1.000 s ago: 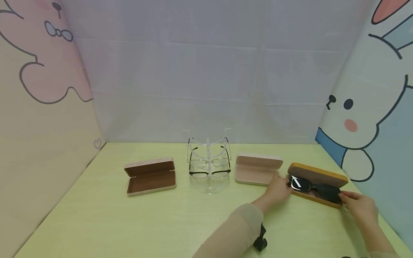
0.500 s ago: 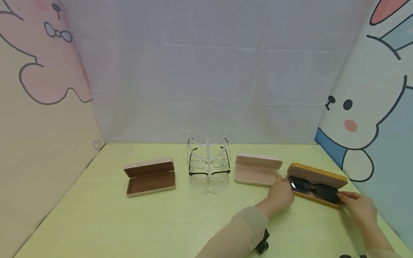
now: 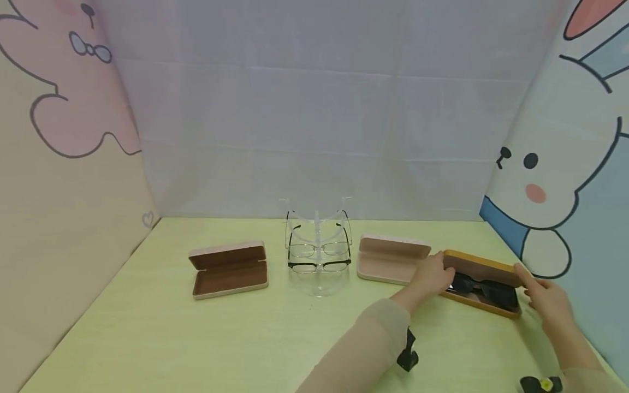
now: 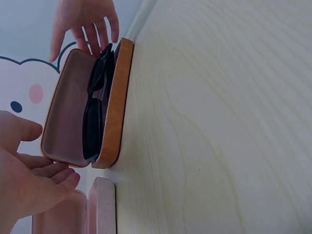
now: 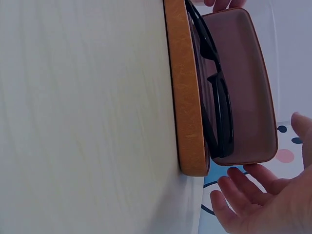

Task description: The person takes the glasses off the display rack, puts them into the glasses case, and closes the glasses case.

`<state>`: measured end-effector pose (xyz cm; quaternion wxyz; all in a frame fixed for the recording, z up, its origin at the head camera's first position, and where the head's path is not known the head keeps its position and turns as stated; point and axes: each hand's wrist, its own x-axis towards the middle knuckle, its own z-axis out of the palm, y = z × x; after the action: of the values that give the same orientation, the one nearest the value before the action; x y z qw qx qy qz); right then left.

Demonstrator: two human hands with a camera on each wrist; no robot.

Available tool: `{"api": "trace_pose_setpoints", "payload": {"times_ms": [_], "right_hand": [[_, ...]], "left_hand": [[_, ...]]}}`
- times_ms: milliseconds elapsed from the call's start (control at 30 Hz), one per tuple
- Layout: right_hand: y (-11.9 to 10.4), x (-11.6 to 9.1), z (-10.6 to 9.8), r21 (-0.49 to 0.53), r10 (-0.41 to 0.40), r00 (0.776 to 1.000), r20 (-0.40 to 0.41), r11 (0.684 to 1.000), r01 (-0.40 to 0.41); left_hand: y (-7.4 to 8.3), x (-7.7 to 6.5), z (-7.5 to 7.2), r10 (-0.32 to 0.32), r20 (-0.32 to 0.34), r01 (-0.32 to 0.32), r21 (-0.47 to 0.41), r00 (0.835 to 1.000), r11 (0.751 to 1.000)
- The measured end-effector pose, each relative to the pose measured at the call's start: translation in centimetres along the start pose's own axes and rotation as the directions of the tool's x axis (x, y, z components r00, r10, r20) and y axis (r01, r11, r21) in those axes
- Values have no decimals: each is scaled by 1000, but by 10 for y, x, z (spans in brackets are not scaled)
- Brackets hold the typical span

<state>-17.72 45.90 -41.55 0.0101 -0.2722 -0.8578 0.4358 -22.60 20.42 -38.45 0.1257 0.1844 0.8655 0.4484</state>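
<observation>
Black sunglasses (image 3: 485,290) lie folded in an orange-yellow glasses case (image 3: 491,309) at the right of the table, its lid standing up. At the lid's left end is my left hand (image 3: 428,277); in the left wrist view its fingers (image 4: 48,171) touch the lid's edge and the thumb stays apart. My right hand (image 3: 549,305) is at the lid's other end. In the right wrist view its fingertips (image 5: 250,169) meet the lid's corner, fingers loosely extended. Part of the sunglasses' left side is hidden behind my left hand in the head view.
Left of the orange case stands an open pale pink case (image 3: 385,267), close to my left forearm. A clear display stand (image 3: 318,286) with several glasses (image 3: 319,266) is at the table's middle. Another open case (image 3: 231,278), brown inside, lies further left. A printed wall (image 3: 597,229) borders the right side.
The sunglasses have settled down into the orange case. Both hands have let go of them and moved up to the two ends of the case's lid.
</observation>
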Motion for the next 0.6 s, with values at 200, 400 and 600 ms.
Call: {"api": "trace_pose_setpoints", "payload": {"times_ms": [200, 400, 600], "right_hand": [[-7, -12, 0, 94, 24, 997, -70, 995, -17], [-4, -24, -2, 195, 59, 998, -26, 979, -53], [-16, -50, -1, 295, 1, 999, 38, 955, -12]], "left_hand": [[-2, -2, 2, -18, -23, 17, -55, 1000, 998], [-6, -5, 7, -37, -73, 27, -129, 997, 991], [-5, -8, 13, -117, -197, 64, -259, 973, 964]]}}
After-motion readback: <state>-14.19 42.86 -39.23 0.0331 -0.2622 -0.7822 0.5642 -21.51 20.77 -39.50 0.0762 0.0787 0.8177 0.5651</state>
